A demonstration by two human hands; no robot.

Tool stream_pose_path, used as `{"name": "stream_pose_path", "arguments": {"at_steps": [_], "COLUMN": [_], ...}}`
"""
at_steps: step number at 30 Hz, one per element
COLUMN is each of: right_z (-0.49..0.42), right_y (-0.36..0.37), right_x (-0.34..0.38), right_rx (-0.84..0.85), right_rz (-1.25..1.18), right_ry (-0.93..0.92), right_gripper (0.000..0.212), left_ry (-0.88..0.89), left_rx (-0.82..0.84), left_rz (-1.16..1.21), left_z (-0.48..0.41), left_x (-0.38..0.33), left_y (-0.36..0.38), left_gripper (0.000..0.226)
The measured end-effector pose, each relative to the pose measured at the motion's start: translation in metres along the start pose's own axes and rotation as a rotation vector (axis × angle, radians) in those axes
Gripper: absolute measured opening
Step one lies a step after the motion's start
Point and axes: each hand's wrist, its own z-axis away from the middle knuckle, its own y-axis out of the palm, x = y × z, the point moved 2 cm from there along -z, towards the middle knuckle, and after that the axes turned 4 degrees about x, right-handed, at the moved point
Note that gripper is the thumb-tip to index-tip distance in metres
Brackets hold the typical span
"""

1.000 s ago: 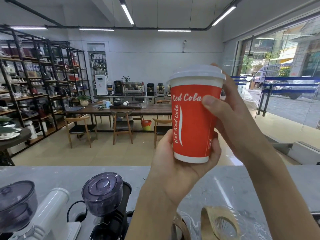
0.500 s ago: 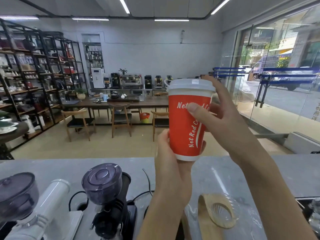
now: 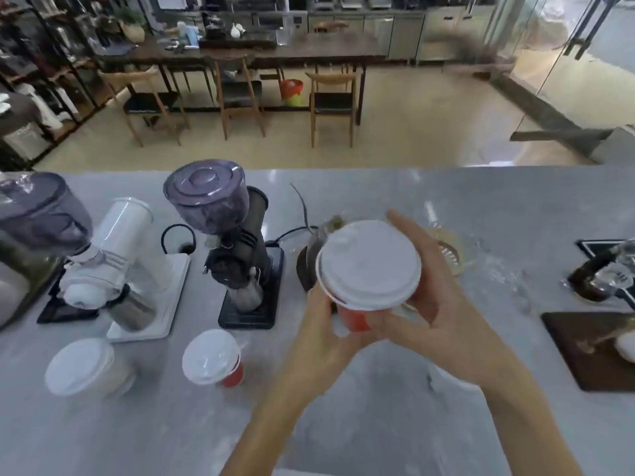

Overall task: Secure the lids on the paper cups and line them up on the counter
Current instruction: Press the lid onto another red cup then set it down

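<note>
I hold a red paper cup [image 3: 354,319] with a white lid [image 3: 369,264] above the grey counter [image 3: 395,417], seen from above. My left hand [image 3: 318,352] grips the cup low on its left side. My right hand [image 3: 436,304] wraps round its right side, fingers curled up past the lid's rim. A second red cup with a white lid [image 3: 211,357] stands on the counter to the left. Further left stands a pale cup with a white lid [image 3: 80,367].
A black coffee grinder [image 3: 237,255] and a white grinder [image 3: 117,266] stand behind the cups. A glass dripper [image 3: 446,255] lies behind my right hand. A dark wooden board [image 3: 594,352] and a glass vessel [image 3: 604,273] sit at the right.
The view has tipped down from the room to the counter. The lidded cup has come down from eye level to just above the counter, both hands still round it.
</note>
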Motion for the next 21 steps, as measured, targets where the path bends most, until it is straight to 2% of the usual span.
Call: {"name": "stream_pose_path", "arguments": {"at_steps": [2,5,8,12,16,21], "right_z": [0.033,0.081,0.110,0.102,0.069,0.055], "right_y": [0.019,0.045,0.062,0.064,0.067,0.081], "right_x": [-0.044,-0.104,-0.140,-0.161,-0.171,-0.191], "right_rx": [0.040,0.007,-0.030,-0.028,-0.043,-0.061], "right_rz": [-0.045,-0.040,-0.079,-0.078,-0.071,-0.093], "right_ry": [0.159,0.404,0.553,0.542,0.495,0.476], "right_gripper": [0.099,0.105,0.103,0.097,0.091,0.086], "left_ry": [-0.096,-0.297,-0.463,-0.422,-0.375,-0.347], "left_rx": [0.000,0.030,0.036,-0.027,-0.066,-0.095], "left_rz": [-0.054,-0.139,-0.235,-0.204,-0.086,-0.149], "left_z": [0.027,0.069,0.090,0.077,0.051,0.042], "left_x": [0.039,0.100,0.142,0.158,0.162,0.173], "left_y": [0.001,0.007,0.013,0.014,0.006,0.002], "left_gripper": [0.075,0.053,0.062,0.050,0.054,0.042]}}
